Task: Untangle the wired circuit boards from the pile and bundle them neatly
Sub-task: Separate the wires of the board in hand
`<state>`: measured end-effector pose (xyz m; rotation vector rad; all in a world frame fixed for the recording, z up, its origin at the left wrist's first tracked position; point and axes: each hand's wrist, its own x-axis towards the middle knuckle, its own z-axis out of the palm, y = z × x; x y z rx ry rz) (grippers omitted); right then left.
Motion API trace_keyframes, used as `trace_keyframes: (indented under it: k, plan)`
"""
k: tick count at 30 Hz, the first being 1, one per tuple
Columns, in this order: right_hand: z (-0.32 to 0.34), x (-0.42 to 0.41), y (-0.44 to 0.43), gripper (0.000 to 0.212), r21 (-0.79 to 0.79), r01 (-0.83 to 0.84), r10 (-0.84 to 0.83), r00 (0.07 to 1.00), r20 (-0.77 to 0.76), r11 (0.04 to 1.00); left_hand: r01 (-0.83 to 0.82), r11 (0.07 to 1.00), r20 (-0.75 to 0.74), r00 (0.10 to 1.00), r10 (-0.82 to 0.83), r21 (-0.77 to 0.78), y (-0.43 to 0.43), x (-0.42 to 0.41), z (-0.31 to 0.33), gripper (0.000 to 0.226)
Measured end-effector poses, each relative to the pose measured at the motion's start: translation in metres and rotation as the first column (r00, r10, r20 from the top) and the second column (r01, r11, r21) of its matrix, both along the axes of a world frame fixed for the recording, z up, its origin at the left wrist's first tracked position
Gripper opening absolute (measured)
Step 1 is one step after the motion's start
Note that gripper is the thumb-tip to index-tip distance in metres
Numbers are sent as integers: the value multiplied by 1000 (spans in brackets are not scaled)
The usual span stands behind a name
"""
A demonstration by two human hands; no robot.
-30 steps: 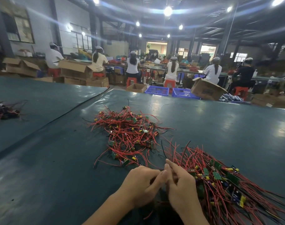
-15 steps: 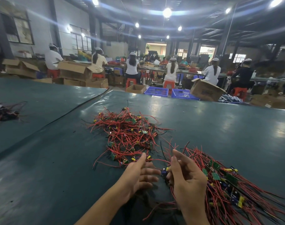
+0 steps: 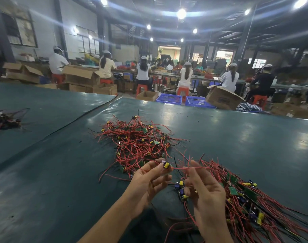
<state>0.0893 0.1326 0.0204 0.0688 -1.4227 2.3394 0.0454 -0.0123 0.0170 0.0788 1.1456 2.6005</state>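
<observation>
Red wire [image 3: 180,167] ran between both hands | left hand [image 3: 149,181] grip pinched a small board [image 3: 166,165] | right hand [image 3: 207,192] grip pinched the wire | tangled pile [image 3: 137,142] beyond on table [image 3: 44,190]

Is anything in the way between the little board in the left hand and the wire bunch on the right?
Only the right hand, holding a red wire, sits between the board in the left hand and the bunch.

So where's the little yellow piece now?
Head view, middle: the little yellow piece is pinched by the left hand at the near edge of the tangled pile, its red wire reaching toward the right hand.
</observation>
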Motion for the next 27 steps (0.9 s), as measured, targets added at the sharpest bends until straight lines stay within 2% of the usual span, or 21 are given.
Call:
trace_keyframes:
  k: [2, 5, 9, 14, 16, 19, 22, 24, 27]
  plan:
    - [-2, 0, -8, 11, 153, 55, -55, 998, -3, 987, 30, 999, -56, 998, -31, -18, 0, 1, 1, 32]
    - [-7, -4, -13, 25, 315, 142, -147, 989, -6, 938, 42, 993, -109, 993, -54, -109, -1, 2, 0, 26]
    - [-7, -2, -11, 19, 364, 143, -170, 984, 43, 920, 25, 970, -158, 985, -65, -242, 1, 4, -2, 25]
    - [-9, -5, -9, 25, 402, 163, -203, 977, 59, 901, -36, 934, -296, 952, -76, -356, 3, 6, -3, 23]
    - [-10, -5, -8, 26, 392, 166, -208, 976, 67, 905, -3, 948, -337, 935, -110, -317, 2, 5, -3, 29]
    - [-11, -4, -5, 24, 354, 160, -201, 976, 82, 921, 124, 965, -366, 908, -204, -232, -4, 3, -4, 60]
    - [-12, -6, -2, 25, 304, 172, -208, 974, 90, 937, 242, 957, -366, 886, -285, -160, -8, 2, -5, 70]
    - [-12, -7, -1, 24, 288, 168, -205, 974, 102, 943, 191, 960, -346, 903, -254, -206, -7, 1, -5, 63]
    - [-14, -6, -1, 23, 338, 159, -200, 976, 91, 928, 46, 959, -294, 947, -132, -280, 0, 1, -4, 28]
